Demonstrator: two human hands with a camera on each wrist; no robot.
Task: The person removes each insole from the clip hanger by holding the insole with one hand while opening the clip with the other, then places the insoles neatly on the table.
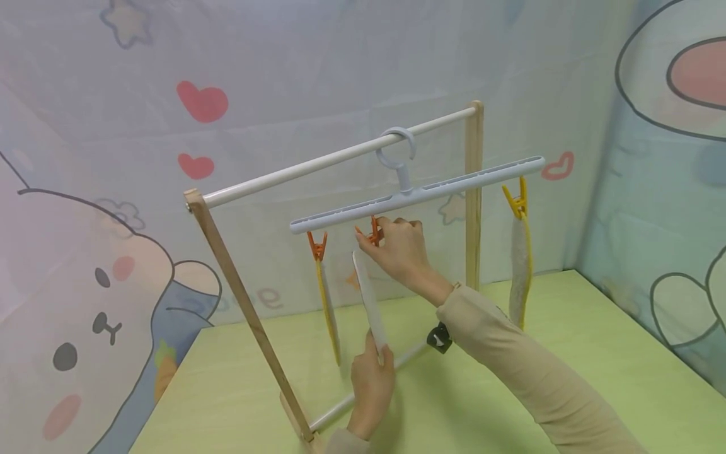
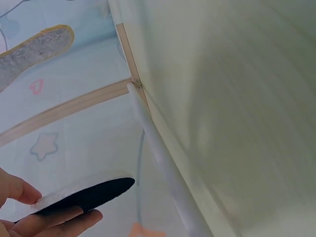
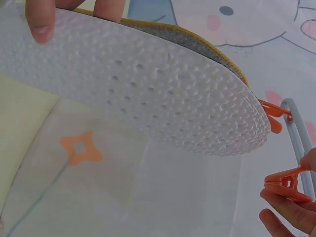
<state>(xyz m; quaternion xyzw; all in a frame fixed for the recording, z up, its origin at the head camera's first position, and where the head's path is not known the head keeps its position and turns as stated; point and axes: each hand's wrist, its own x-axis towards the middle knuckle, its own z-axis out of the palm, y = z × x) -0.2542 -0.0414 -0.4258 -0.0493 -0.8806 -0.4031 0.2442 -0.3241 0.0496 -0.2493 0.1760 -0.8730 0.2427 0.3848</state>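
Observation:
My left hand (image 1: pixel 371 381) holds the lower part of a thin insole (image 1: pixel 368 296), between thumb and fingers. One face of this insole is white and dimpled with small holes in the right wrist view; the other looks black in the left wrist view. My right hand (image 1: pixel 403 249) pinches an orange clip (image 3: pixel 288 183) under the pale grey hanger (image 1: pixel 404 198). The insole's upper tip is near the clip but apart from it. Left of it, a second orange clip (image 1: pixel 317 246) holds a yellow-edged insole (image 1: pixel 327 315). A yellow clip (image 1: pixel 517 200) grips another yellow-edged insole (image 1: pixel 518 271) at the right end.
The hanger's hook loops over the white top rod (image 1: pixel 334 156) of a wooden-legged rack. A wooden post (image 1: pixel 473 189) stands behind on the right, another (image 1: pixel 249 309) at the left. A lower white rod (image 1: pixel 340 410) runs above the light green table (image 1: pixel 595 353).

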